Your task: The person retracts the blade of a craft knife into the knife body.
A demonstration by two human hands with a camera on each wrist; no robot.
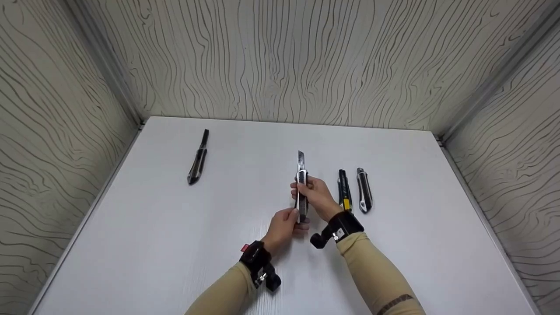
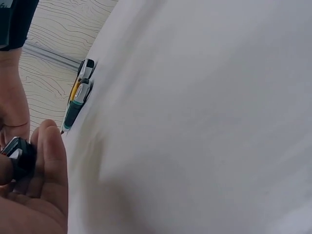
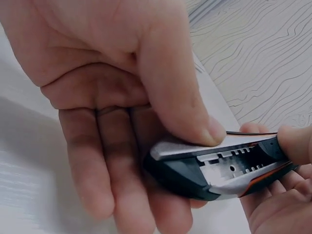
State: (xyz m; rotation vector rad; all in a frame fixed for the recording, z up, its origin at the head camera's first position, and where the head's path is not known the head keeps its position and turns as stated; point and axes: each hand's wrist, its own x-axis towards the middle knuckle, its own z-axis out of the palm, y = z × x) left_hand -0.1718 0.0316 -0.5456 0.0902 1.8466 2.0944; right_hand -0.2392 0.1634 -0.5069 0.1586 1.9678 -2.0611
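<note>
A silver-and-black utility knife (image 1: 302, 176) is held between both hands over the middle of the white table, its metal blade (image 1: 301, 160) extended and pointing away. My left hand (image 1: 282, 227) pinches the butt end, thumb on top and fingers beneath. Farther up the handle, my right hand (image 1: 318, 197) grips the body with the thumb on its upper face. In the right wrist view, the knife's dark butt (image 3: 180, 170) and slotted metal channel show, with the right thumb (image 3: 295, 144) at the far end of the slot.
To the right of the hands lie a dark utility knife with a yellow part (image 1: 346, 203) and a silver-and-black one (image 1: 365, 192). Another cutter (image 1: 199, 162) with a dark extended blade lies far left. Patterned walls (image 1: 271, 61) enclose the table (image 1: 144, 245) on three sides.
</note>
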